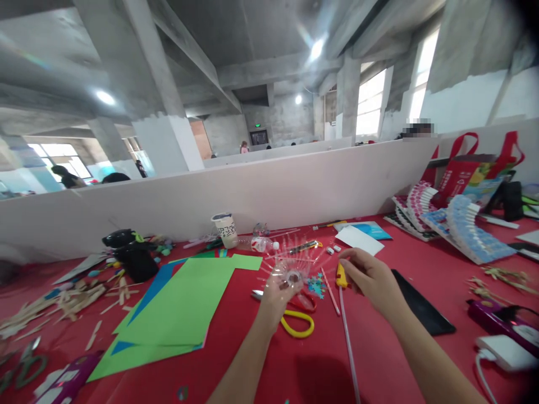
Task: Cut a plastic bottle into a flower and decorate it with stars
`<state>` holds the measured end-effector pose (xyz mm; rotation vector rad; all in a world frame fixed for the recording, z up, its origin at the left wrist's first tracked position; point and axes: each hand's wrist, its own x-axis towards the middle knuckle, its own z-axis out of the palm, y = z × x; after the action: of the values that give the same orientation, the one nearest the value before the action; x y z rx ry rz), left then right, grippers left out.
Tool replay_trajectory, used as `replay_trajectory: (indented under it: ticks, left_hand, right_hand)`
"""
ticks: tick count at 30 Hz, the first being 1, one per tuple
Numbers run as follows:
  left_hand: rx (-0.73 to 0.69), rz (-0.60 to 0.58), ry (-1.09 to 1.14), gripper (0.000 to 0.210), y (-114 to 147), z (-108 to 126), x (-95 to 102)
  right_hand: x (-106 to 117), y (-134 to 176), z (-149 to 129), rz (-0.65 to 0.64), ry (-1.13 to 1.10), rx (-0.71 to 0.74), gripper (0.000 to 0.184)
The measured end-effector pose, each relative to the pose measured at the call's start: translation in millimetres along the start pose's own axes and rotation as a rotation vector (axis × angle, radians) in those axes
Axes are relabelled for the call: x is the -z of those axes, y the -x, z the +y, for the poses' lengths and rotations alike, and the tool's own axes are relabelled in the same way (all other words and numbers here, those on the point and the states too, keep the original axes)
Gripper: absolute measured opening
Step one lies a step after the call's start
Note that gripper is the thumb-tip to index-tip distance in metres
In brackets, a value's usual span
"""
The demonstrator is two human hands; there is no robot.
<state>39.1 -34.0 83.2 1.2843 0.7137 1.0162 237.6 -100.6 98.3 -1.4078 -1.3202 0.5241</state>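
Over a red table (pixel 236 359), the left hand (pixel 275 292) pinches a cut clear plastic piece (pixel 291 270) with thin strips fanning outward like spokes; its hub sits just at 1 o'clock from the fingers. The right hand (pixel 370 278) is closed around the yellow-handled end of a long thin rod (pixel 347 336), gripping near 10 o'clock on the fist. The rod's long axis runs from the grip at 12 o'clock down toward 6 o'clock, its free end trailing toward the person and slightly rightward. The plastic piece lies at 9 o'clock from the right hand, near but apart from it; the left hand is the nearer, already touching it. The yellow end points up and slightly left, toward the piece. Yellow scissors (pixel 298 324) lie on the table beneath and between the hands. Green paper (pixel 181 306) spreads at 9 o'clock, a dark flat slab (pixel 421 306) at 3 o'clock.
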Motion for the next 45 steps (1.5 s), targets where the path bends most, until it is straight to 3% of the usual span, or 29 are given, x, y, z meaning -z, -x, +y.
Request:
replay_trajectory:
  ticks: [7,11,17,25,32,39,45]
  left_hand:
    - [0.013,0.019,0.126,0.031,20,-15,-0.7]
    - [0.007,0.022,0.150,0.025,33,-21,-3.3]
    - [-0.005,-0.005,0.120,0.022,44,-31,-7.8]
    - [0.011,-0.021,0.116,0.025,30,-39,-7.5]
    - [0.099,-0.121,0.201,0.026,14,-6,-1.9]
    - [0.111,-0.115,0.233,0.023,-8,14,1.6]
    - [0.024,-0.058,0.152,0.020,-20,23,2.3]
  right_hand:
    - [-43,26,18,-0.163,0.104,0.175,0.019]
    - [-63,43,14,-0.139,0.195,0.294,0.022]
    - [-72,52,17,-0.138,0.256,0.372,0.021]
    - [-68,40,17,-0.158,0.243,0.368,0.019]
    - [-58,15,-1,-0.178,0.149,0.364,0.007]
    - [-25,-14,-34,0.029,0.080,0.352,0.010]
    - [-18,-12,-72,0.172,0.051,0.501,0.010]
